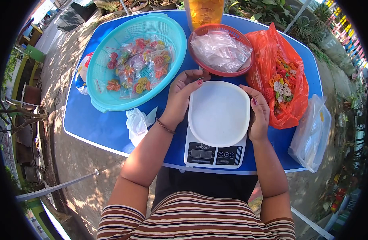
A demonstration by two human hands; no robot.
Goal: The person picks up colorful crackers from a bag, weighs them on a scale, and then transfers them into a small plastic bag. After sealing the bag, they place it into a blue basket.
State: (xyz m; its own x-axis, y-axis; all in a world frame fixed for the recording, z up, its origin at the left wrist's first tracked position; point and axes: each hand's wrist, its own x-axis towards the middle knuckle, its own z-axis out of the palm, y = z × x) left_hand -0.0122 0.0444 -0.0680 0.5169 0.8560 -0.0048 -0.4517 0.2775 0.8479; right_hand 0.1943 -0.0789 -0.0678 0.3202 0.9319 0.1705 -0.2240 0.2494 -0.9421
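A white kitchen scale (192, 150) stands at the near edge of the table, its display and buttons facing me. On top of it rests a shallow white plate (219, 114) with nothing on it. My left hand (181, 93) grips the plate's upper left rim, thumb on the edge and fingers curled beyond it. Along the right rim, my right hand (257, 111) holds the plate with bent fingers, partly hidden under the wrist side. Close to the left forearm lies a crumpled white plastic bag (137, 126).
On the blue table (86, 122) are a turquoise basket (102, 102) of small bags with colorful pieces, a red basket (220, 72) of clear plastic bags, and an orange bag (258, 52) of colorful pieces. A clear container (310, 136) stands right; a jar (206, 14) stands behind.
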